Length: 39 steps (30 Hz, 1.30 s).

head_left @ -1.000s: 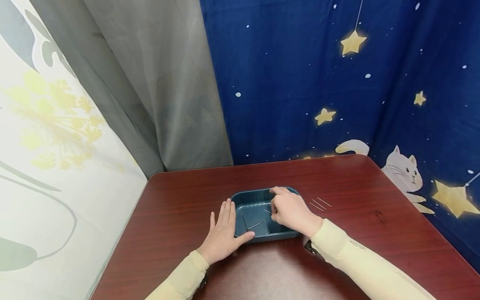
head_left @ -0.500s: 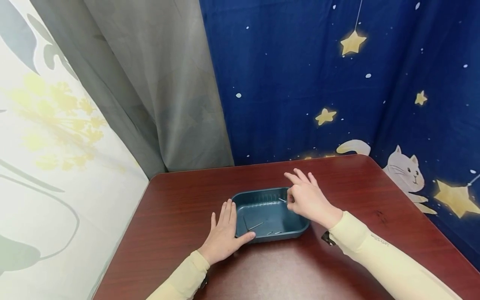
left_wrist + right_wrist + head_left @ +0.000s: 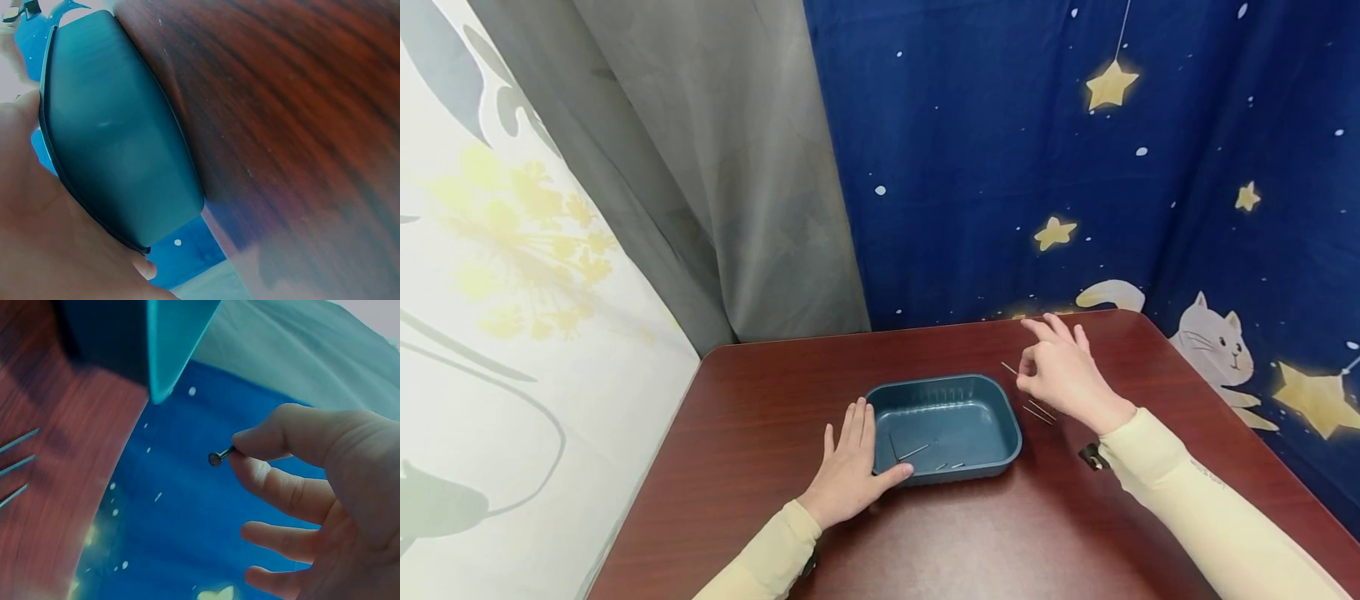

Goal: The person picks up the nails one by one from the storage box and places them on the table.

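Observation:
My right hand (image 3: 1063,372) is beyond the right end of the blue plastic tray (image 3: 1012,408), above the table. Its thumb and index finger pinch a nail (image 3: 215,459), whose round flat head shows in the right wrist view; the other fingers are spread. In the head view this nail (image 3: 1010,367) sticks out to the left of the fingertips. My left hand (image 3: 844,477) rests on the tray's left end, fingers straight and thumb over the near rim. Inside the tray lie several nails (image 3: 914,452). Loose nails (image 3: 17,465) lie side by side on the table below my right hand.
The tray stands on a dark red wooden table (image 3: 775,392) with rounded far corners. Behind the table hang a grey curtain (image 3: 775,208) and a blue curtain (image 3: 970,167) with stars and a cat. A white patterned cloth (image 3: 512,333) hangs at the left.
My right hand has risen out of the tray with a nail and moved right, over the table near the loose nails. My left hand stays at the tray's left end.

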### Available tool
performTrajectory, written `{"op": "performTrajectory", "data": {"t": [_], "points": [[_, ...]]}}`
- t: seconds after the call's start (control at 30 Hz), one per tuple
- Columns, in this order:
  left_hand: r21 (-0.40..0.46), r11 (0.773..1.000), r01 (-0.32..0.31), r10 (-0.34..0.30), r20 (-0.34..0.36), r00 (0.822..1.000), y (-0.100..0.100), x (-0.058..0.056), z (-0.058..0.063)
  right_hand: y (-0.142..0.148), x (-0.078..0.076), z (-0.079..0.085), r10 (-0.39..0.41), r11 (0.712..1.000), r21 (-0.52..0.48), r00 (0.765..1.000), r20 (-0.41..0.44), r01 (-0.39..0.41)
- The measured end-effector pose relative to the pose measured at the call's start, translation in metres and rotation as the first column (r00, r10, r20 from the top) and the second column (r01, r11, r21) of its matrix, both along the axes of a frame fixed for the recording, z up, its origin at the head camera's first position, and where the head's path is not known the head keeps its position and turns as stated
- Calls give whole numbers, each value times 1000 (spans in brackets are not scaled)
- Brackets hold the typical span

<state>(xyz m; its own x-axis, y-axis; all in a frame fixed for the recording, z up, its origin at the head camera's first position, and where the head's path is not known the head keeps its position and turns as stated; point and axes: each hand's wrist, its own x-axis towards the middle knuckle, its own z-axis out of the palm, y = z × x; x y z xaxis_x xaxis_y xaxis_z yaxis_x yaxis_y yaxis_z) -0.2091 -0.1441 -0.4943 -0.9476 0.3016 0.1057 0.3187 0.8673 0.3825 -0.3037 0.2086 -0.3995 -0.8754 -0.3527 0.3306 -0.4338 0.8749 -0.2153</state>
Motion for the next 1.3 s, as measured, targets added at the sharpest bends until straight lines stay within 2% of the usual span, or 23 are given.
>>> {"op": "performTrajectory", "data": {"t": [0.2,0.4,0.87,1.0,1.3], "points": [[30,1000,7,-7,-7,1000,1,1,1,21,-8,-8,-40,999,-27,998,53,42],[-1,1000,-2,2,-13,1000,1,0,2,38,-19,-24,-65,997,-43,992,112,70],[-25,1000,-7,7,9,1000,1,0,2,65,-37,-64,-139,990,15,973,183,139],[-28,1000,-12,12,5,1000,1,0,2,68,-40,-69,-157,988,36,966,204,153],[-24,1000,-11,11,15,1000,1,-1,0,70,-44,-74,-197,980,68,934,299,185]]}}
